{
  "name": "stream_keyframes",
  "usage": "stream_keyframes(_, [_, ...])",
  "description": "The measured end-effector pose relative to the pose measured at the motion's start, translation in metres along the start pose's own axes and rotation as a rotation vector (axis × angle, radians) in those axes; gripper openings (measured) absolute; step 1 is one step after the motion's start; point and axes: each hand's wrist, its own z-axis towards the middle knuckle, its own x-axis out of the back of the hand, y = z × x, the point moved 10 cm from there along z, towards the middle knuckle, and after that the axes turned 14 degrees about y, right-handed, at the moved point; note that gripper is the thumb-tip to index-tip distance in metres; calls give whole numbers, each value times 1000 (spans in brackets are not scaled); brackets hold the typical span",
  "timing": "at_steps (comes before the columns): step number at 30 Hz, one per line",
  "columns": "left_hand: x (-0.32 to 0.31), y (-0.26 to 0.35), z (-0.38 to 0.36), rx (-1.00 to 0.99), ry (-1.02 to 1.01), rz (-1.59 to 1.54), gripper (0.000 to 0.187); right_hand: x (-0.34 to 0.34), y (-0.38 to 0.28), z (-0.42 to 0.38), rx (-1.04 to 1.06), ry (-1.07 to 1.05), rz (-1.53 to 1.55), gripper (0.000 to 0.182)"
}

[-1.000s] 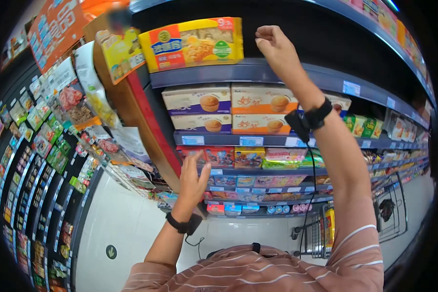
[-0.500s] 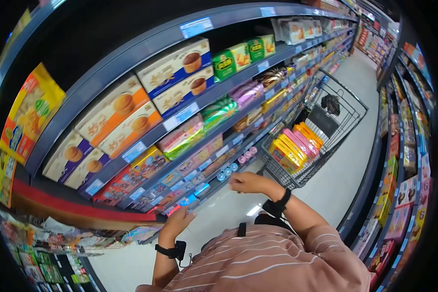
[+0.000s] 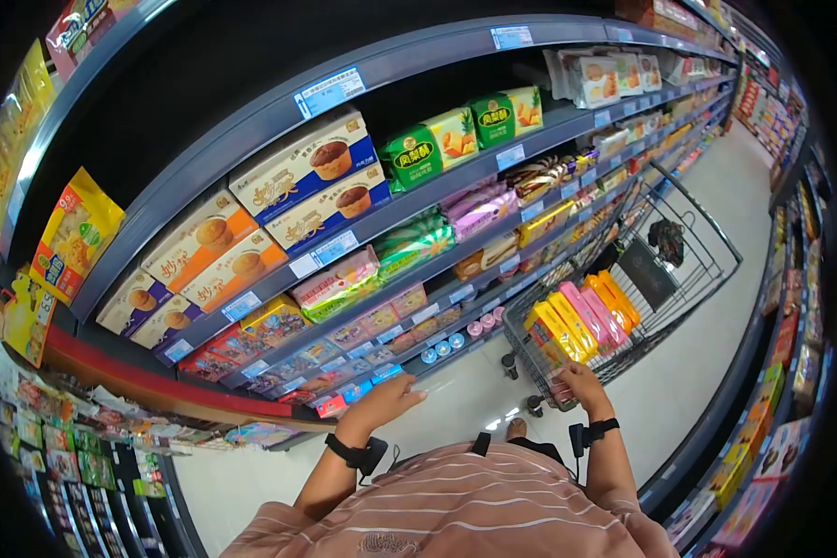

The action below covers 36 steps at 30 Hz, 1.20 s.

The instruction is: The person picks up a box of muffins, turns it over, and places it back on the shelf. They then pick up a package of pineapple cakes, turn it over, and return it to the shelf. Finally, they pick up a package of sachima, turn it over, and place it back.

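My right hand (image 3: 583, 387) has its fingers curled at the near rim of a wire shopping cart (image 3: 681, 312), closed on that edge as far as I can see. Inside the cart lie yellow packs (image 3: 560, 325), pink packs (image 3: 592, 312) and orange packs (image 3: 620, 299). My left hand (image 3: 386, 402) hovers over the floor before the lowest shelf, fingers loosely stretched and holding nothing. Small blue packs (image 3: 355, 389) on that bottom shelf show just beyond it. Both wrists wear black bands with a small device.
Shelves on the left bear muffin boxes (image 3: 312, 163), green pastry packs (image 3: 428, 149) and wrapped snacks (image 3: 418, 244). More stocked shelves (image 3: 763, 400) line the right side. Hanging yellow bags (image 3: 76, 232) are at far left. The tiled floor (image 3: 456, 400) runs between.
My right hand has moved right and down to the cart's near rim. The left hand has risen and shifted right. The cart appears farther right and lower in view.
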Motion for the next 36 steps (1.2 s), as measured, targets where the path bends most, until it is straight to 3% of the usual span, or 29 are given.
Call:
stream_keyframes(7, [-40, 61, 39, 6, 47, -32, 63, 55, -2, 73, 24, -42, 58, 18])
stream_keyframes(10, [-64, 78, 48, 38, 31, -51, 64, 74, 5, 95, 12, 20, -18, 22])
stream_keyframes(17, [-76, 87, 54, 119, 16, -29, 65, 101, 45, 142, -61, 104, -133, 20])
stream_keyframes(20, [-73, 79, 57, 124, 24, 2, 66, 104, 77, 174, -79, 38, -143, 22])
stream_keyframes(25, [-65, 75, 61, 193, 25, 11, 67, 108, 95, 200, 51, 126, -431, 57])
stream_keyframes(31, [-76, 60, 53, 284, -25, 35, 65, 79, 100, 218, 213, 69, -810, 63])
stream_keyframes(32, [-81, 55, 51, 300, -44, 36, 65, 75, 176, 275, 266, 23, -863, 66])
stream_keyframes(33, [-85, 49, 48, 347, -50, -14, 63, 81, 130, 233, 204, 59, -714, 65])
stream_keyframes(35, [-83, 58, 45, 360, -40, -31, 60, 75, 154, 246, 234, 17, -570, 63])
stream_keyframes(36, [-80, 64, 47, 385, -34, -33, 59, 72, 140, 244, 264, 91, -773, 64])
